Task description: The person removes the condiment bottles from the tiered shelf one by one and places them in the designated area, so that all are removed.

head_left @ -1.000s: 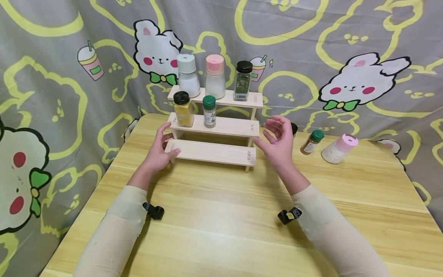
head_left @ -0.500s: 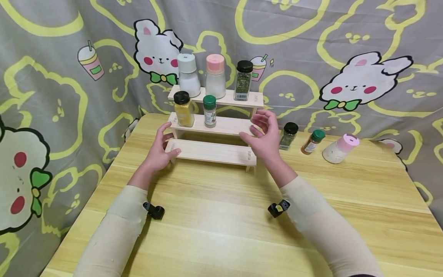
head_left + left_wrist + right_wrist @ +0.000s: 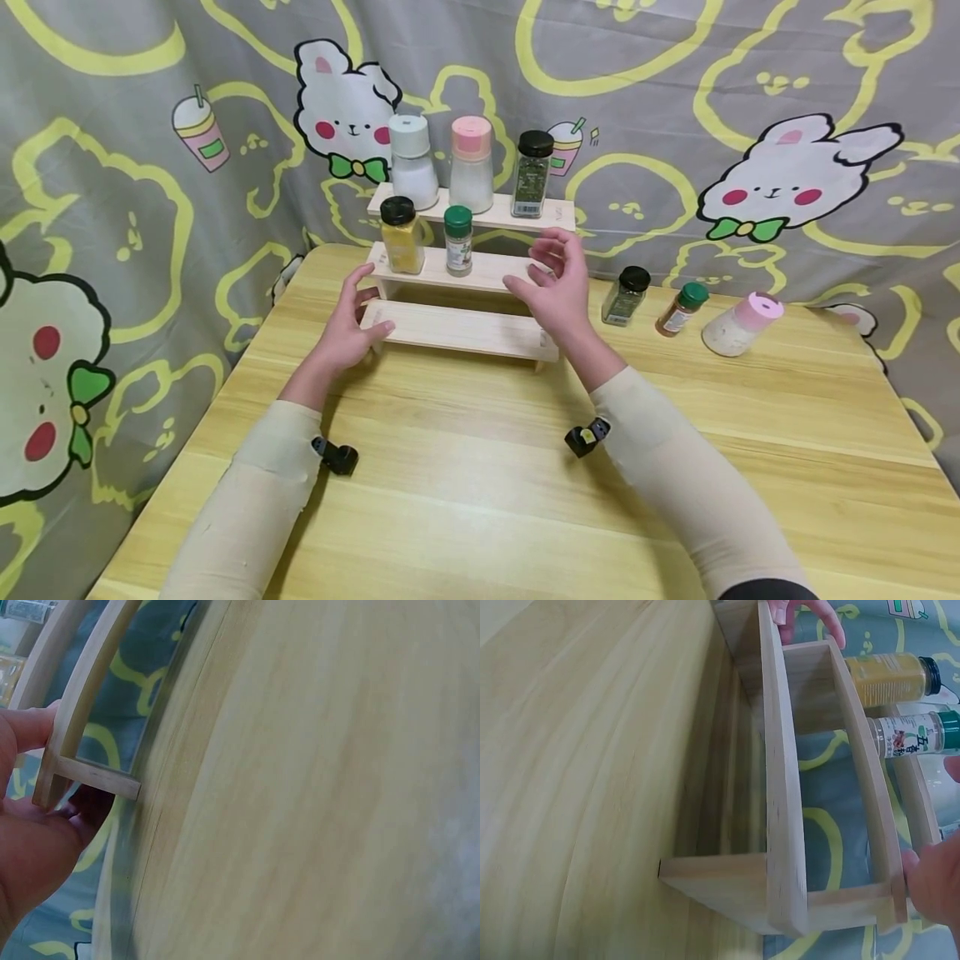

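Wooden rack (image 3: 461, 329), far side of the tabletop (image 3: 450, 475): my right hand (image 3: 555, 287) has just swung left to its right end, fingers loosely curved, thumb apart, nothing clasped that I can see. My left hand (image 3: 347, 329) holds the left end, so both ends look covered. Three pale, stepped tiers, five jars (image 3: 405, 243) on the upper two.

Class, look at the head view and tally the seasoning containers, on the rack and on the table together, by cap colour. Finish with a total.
Black-capped containers: 3
Green-capped containers: 2
Pink-capped containers: 2
White-capped container: 1
Total: 8
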Demonstrator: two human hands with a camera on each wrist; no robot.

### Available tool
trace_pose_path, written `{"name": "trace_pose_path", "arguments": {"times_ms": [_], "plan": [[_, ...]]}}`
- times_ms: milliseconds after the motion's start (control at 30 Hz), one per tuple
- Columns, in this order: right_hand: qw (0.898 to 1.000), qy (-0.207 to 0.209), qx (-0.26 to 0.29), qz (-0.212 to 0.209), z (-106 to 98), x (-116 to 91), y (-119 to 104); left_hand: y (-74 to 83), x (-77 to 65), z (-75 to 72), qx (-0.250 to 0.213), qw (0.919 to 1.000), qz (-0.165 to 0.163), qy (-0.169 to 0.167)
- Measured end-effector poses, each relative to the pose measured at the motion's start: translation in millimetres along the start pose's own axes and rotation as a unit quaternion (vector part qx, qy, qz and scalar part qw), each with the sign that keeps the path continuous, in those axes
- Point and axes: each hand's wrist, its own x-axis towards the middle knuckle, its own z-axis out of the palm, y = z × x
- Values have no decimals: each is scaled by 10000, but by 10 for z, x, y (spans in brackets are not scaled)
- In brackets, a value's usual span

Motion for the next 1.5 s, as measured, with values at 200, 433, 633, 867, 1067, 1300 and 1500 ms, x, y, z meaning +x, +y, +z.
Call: {"name": "trace_pose_path", "arguments": {"times_ms": [200, 433, 633, 867, 1067, 1300, 1500], "plan": [[10000, -82, 30, 25, 124, 43, 21, 20, 1, 8, -3, 10000, 14, 3], [9998, -132, -32, 161, 256, 79, 45, 28, -8, 11, -2, 10000, 25, 8], [9996, -173, -124, 196, 351, 98, 63, -58, 10, -9, 26, 10000, 26, 42], [9984, -265, -392, 301, 437, 135, 59, -298, 95, -35, 52, 9999, 111, 121], [9982, -317, -413, 308, 511, 175, 58, -292, 100, -29, 59, 9997, 201, 132], [9980, -429, -402, 221, 604, 197, 67, -124, 45, 5, -54, 9999, 139, 64], [9977, -472, -458, 166, 681, 233, 30, 5, -3, 22, -35, 9999, 139, 46]]}}
